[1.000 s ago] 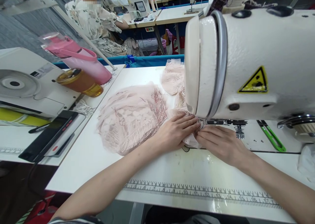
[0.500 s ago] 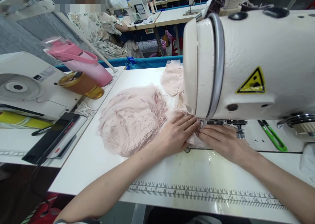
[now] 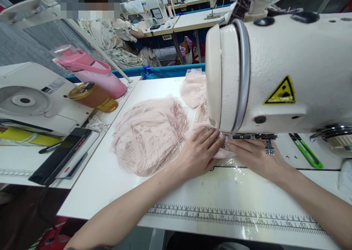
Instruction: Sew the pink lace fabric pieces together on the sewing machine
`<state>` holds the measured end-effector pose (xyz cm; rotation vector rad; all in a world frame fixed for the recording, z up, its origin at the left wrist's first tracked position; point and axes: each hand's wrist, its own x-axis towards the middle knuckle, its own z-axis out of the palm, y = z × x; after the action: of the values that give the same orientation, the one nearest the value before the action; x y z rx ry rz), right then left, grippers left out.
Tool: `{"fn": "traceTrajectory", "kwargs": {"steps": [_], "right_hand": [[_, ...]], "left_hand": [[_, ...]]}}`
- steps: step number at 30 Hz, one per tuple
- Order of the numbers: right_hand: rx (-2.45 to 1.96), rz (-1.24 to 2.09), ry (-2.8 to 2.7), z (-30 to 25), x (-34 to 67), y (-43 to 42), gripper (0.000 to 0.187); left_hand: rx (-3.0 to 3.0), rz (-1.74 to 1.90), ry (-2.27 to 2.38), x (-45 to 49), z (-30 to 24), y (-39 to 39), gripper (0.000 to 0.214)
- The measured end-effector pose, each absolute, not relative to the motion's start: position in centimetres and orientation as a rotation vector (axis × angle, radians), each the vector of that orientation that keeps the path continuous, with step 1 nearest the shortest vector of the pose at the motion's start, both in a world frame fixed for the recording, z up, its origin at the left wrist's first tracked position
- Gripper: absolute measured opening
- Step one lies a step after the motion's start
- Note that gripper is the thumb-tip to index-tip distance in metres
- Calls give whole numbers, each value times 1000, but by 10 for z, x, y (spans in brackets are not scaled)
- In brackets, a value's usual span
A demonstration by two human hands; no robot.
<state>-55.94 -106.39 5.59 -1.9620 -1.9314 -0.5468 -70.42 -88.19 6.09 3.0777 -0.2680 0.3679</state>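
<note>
Beneath the sewing machine (image 3: 275, 52), pink lace (image 3: 226, 154) lies on the table (image 3: 90, 195), the left hand (image 3: 202, 150) flat and unclenched upon it, the right hand (image 3: 255, 155) alongside, its grip impossible to tell; it looks light, soft and snag-prone, best held flat near the edge.

The left hand (image 3: 199, 153) and right hand (image 3: 257, 158) are bare, with slim fingers (image 3: 216, 144). Both forearms (image 3: 137, 200) are bare too, slender and smooth, broadening away from the hands. A sliver of dark sleeve (image 3: 103, 248) shows, mostly cropped.
</note>
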Motion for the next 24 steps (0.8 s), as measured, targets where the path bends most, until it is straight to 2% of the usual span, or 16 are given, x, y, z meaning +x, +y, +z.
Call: {"fn": "traceTrajectory", "kwargs": {"steps": [4,14,19,24], "right_hand": [[-1942,-636,-1811,40,-556,-1068,33],[-2040,-498,-1658,46,-555,-1068,27],[-2085,-710,-1722,48,-557,-1064,25],[-2016,-892,-1963,58,-560,-1062,26]], "left_hand": [[3071,356,-272,-705,64,-883,41],[3078,401,-214,-703,65,-884,38],[3096,472,-262,-704,63,-883,37],[3028,643,-599,-705,61,-879,29]]}}
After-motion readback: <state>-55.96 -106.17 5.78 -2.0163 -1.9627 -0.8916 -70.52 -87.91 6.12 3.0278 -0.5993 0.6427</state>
